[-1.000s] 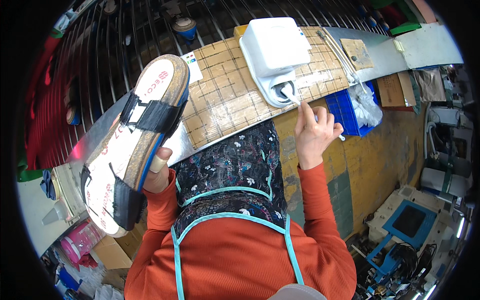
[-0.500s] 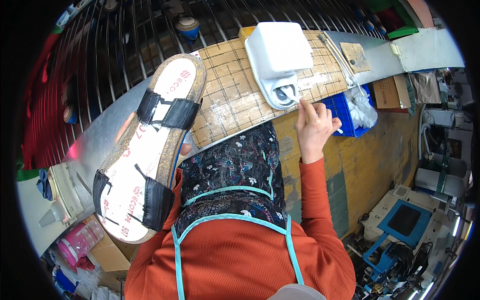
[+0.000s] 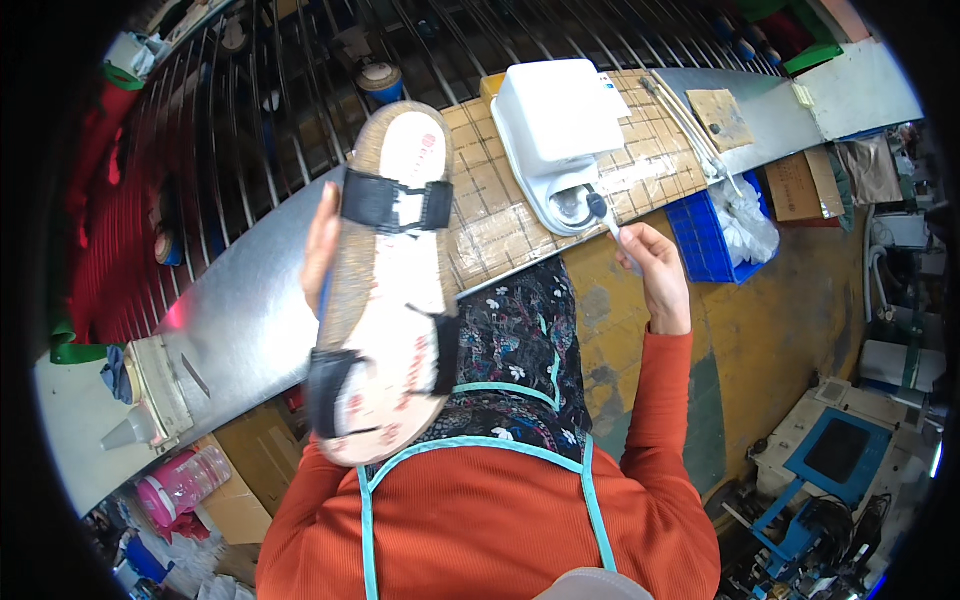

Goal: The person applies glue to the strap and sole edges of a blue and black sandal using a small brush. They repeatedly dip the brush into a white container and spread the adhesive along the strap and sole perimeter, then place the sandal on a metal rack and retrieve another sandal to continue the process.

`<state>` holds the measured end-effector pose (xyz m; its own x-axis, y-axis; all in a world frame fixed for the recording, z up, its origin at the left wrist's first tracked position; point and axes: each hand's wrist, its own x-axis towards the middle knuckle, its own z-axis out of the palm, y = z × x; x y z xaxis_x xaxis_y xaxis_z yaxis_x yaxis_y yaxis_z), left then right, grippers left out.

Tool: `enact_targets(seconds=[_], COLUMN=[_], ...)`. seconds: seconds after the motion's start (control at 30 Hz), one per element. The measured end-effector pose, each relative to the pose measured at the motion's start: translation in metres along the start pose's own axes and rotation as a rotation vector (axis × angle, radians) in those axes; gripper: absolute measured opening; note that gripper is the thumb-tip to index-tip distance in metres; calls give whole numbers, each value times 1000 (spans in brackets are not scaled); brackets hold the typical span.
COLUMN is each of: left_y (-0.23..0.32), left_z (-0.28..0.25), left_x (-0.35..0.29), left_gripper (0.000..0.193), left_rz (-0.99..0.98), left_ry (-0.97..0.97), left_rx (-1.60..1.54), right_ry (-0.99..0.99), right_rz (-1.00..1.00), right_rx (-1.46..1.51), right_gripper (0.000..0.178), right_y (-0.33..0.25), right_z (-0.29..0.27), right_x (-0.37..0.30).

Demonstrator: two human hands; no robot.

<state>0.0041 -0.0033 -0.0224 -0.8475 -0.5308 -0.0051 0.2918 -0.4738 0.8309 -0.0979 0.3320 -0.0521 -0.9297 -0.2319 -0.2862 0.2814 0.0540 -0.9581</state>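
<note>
My left hand grips a sandal from its left side and underneath, the fingers partly hidden behind it. The sandal has a pale insole with red print, a cork-like edge and black straps; its footbed faces up toward me, and the straps hang loose in places. Pinched in my right hand is a small brush with a white handle and a dark, rounded head. That head hovers at the rim of the round opening of a white dispenser, which stands on the cardboard-covered board.
The cardboard-covered board lies on a metal bench. Thin sticks and a tan pad lie to the right. A blue bin holds crumpled plastic. Metal bars run behind, with a shoe last beyond.
The brush has come out of the dispenser's opening, so its dark head now shows. My left hand has swung the sandal to the right and turned it more upright.
</note>
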Motion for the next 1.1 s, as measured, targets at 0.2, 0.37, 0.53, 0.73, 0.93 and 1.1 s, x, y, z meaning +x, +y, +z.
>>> enact_targets(seconds=[0.2,0.37,0.53,0.73,0.93,1.1], left_y=[-46,-32,-26,-24,-19,-16], left_z=[14,28,27,11,6,3], left_x=[4,16,14,2,-2,-1], left_gripper=[44,36,37,36,35,37], left_rz=[1091,1202,1256,1245,1248,1256], left_ry=[-187,-213,-155,-165,-148,-147], left_rx=[915,901,894,957,957,964], right_ry=[476,416,114,174,313,304], right_rz=[-748,-1015,-768,-781,-959,-1076], right_rx=[-748,-491,-152,-225,-407,-514], right_gripper=[16,28,22,23,24,25], right_y=[-35,-72,-64,-56,-74,-80], right_z=[47,98,137,155,157,152], right_x=[-20,-42,-49,-34,-12,-8])
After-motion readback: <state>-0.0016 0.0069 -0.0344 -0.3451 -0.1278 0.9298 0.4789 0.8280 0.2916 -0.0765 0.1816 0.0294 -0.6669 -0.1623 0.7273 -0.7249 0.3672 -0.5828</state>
